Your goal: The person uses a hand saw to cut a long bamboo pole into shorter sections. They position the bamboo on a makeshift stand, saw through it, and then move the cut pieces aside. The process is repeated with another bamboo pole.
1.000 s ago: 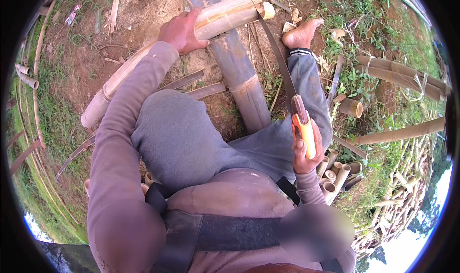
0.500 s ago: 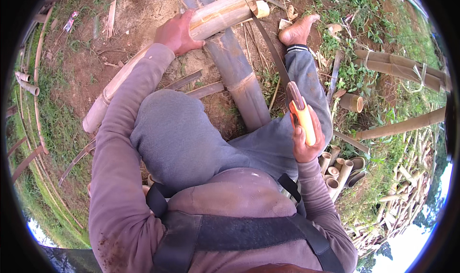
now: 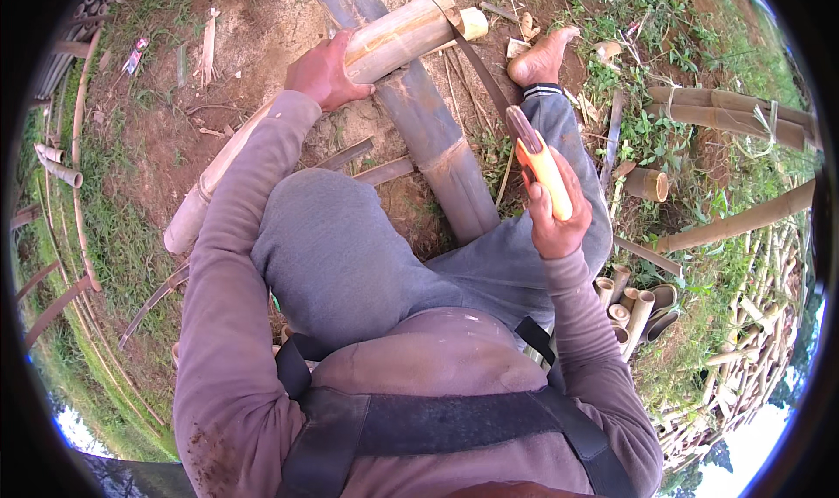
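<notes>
Head view, looking down over the worker's chest, has a thick bamboo pole (image 3: 398, 37) lying slantwise across a dark log (image 3: 441, 162), its upper end jutting past the log's right edge and its lower end reaching well beyond the left edge. Across that upper end runs a saw blade (image 3: 481, 72); how deep it sits in the bamboo I can't tell from where I stand. Just beyond the blade is a pale yellowish stub (image 3: 474, 24). On the pole, beside the log's left edge, the left hand (image 3: 323, 74) is clamped over the top, its grip spread as wide as the bamboo, thumb toward the worker. Off the log's right edge, the right hand (image 3: 564, 208) has its grip curled closely round the orange-and-yellow saw handle (image 3: 549, 182). A bare foot (image 3: 544, 57) rests on the ground right of the blade. Flat strips (image 3: 384, 170) lie near the log's left edge. Farther out, toward the ground's right edge, are a short bamboo tube (image 3: 648, 184), a tied bundle (image 3: 725, 114), a cluster of cut tubes (image 3: 641, 310) and a big heap of bamboo pieces (image 3: 743, 349).
</notes>
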A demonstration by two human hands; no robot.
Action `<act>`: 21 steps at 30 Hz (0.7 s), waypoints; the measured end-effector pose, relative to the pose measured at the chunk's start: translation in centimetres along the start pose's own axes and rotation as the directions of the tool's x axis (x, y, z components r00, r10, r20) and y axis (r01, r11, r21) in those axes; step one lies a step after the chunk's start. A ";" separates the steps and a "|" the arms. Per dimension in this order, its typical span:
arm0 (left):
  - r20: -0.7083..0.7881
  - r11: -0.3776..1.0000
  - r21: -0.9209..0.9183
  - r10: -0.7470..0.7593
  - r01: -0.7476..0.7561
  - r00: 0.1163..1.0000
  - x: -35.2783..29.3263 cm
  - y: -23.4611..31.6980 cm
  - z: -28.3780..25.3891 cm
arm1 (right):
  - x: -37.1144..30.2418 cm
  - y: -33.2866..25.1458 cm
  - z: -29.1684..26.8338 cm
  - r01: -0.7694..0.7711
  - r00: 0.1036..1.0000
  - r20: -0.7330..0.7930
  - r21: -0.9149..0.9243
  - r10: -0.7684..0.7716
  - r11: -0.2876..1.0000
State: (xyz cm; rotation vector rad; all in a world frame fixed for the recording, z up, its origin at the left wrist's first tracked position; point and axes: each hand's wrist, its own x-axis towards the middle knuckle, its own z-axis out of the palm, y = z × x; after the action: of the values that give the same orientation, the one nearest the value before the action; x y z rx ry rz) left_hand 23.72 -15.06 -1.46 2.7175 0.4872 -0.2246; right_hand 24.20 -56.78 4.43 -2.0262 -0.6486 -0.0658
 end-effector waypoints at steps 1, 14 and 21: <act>0.024 1.000 -0.025 0.000 0.001 1.000 0.3 0.2 -0.5 | -2.5 0.2 -1.4 -0.063 0.998 0.017 0.045 0.063 0.997; 0.041 0.994 -0.103 0.052 -0.047 0.998 1.3 -0.3 -1.1 | 6.8 -0.4 4.6 0.108 0.993 -0.039 -0.013 -0.108 0.994; 0.066 0.984 -0.158 0.093 -0.082 0.993 1.6 -0.3 -0.8 | -3.8 -1.4 -2.5 0.027 0.999 0.024 -0.070 -0.026 0.997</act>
State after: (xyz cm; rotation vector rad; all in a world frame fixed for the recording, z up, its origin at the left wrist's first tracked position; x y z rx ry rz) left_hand 25.13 -14.04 -1.19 2.5621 0.3481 -0.2515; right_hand 20.79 -59.91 5.70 -2.0889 -0.6966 -0.0818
